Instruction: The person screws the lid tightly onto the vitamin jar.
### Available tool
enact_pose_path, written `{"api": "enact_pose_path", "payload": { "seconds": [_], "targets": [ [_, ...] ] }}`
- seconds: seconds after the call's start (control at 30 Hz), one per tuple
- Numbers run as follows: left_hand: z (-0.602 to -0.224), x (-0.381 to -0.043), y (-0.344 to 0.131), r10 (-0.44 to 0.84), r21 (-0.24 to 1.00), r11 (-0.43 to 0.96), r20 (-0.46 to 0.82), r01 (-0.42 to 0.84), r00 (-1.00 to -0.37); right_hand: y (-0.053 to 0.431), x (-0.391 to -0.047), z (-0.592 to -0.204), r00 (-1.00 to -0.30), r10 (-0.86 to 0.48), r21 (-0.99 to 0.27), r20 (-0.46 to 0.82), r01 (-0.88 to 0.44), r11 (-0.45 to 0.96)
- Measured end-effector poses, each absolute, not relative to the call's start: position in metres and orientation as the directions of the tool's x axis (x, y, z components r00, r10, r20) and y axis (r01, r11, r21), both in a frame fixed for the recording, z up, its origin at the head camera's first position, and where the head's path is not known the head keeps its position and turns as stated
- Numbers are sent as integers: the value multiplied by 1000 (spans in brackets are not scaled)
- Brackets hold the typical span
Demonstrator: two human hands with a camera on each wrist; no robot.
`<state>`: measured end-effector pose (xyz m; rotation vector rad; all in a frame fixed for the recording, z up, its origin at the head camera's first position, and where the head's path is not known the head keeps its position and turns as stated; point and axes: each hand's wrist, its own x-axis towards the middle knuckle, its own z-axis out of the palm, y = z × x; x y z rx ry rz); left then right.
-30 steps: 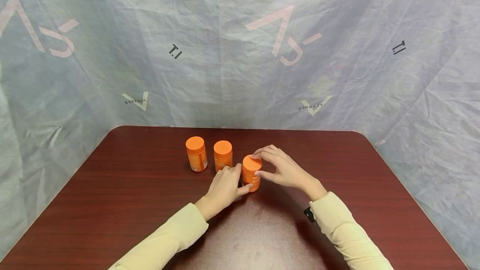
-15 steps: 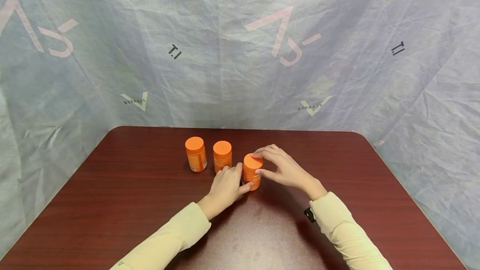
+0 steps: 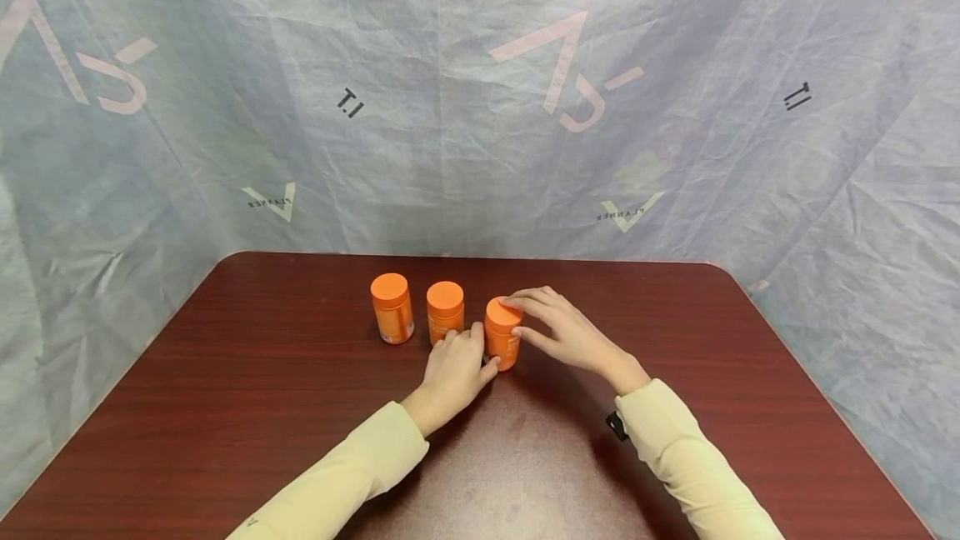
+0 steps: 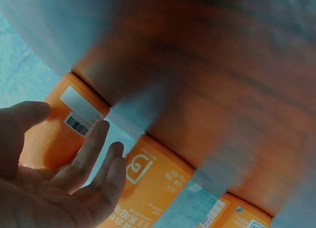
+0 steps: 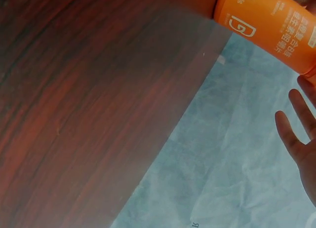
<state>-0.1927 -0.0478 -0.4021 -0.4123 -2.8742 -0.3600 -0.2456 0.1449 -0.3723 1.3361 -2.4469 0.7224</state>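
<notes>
Three orange jars with orange screw lids stand upright in a slanting row on the table. Both hands are at the nearest one, the right-hand jar (image 3: pixel 502 348). My left hand (image 3: pixel 452 369) holds it low down, index finger along its left side and thumb at its front base. In the left wrist view this jar (image 4: pixel 61 134) shows a barcode label between thumb and fingers. My right hand (image 3: pixel 572 342) pinches the lid from the right, fingertips over the top and thumb at the side. The middle jar (image 3: pixel 446 305) is partly hidden behind the left hand; the left jar (image 3: pixel 392 315) stands farther left.
The dark red wooden table (image 3: pixel 247 407) has rounded far corners. A grey printed cloth (image 3: pixel 442 107) hangs behind it and along both sides. A small black object (image 3: pixel 617 426) shows at the right cuff.
The right-hand jar has slid a little away from me toward the back, both hands moving along with it. The other two jars have stayed in place.
</notes>
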Motion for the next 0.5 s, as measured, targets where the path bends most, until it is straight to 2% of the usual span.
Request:
{"api": "enact_pose_path", "payload": {
  "seconds": [0.17, 0.5],
  "targets": [
    [-403, -192, -50, 254, 196, 933, 238, 302, -938, 144, -248, -371, -547, -708, -285, 448, -837, 466],
    [-401, -184, -59, 289, 133, 932, 292, 338, -912, 149, -244, -368, -614, -659, -234, 435, -784, 575]
  ]
}}
